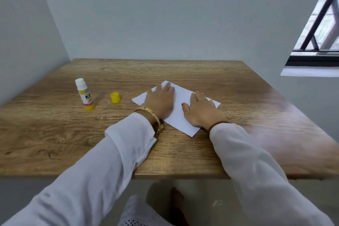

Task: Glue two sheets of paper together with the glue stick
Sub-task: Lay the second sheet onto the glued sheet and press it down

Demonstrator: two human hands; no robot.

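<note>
Paper [178, 110] lies near the middle of the wooden table [183, 152], and I press it flat with my left hand [160, 100] and right hand [200, 111], fingers straight. Well to its left, the glue stick [84, 94] stands upright and uncapped, its yellow cap [115, 97] beside it.

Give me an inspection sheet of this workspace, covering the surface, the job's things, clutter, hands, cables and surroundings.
Surface: wooden table, set in a wall corner.
Job's things: white paper lies flat at the middle; one sheet or two stacked, cannot tell. Glue stick stands upright at left, uncapped. Yellow cap sits beside it, apart from both stick and paper.
Clutter: nothing seen.
Hands: left hand and right hand both press flat on the paper, fingers straight.
Cables: nothing seen.
Surroundings: plain grey walls; window with dark bars at right; floor visible under the table's near edge.
</note>
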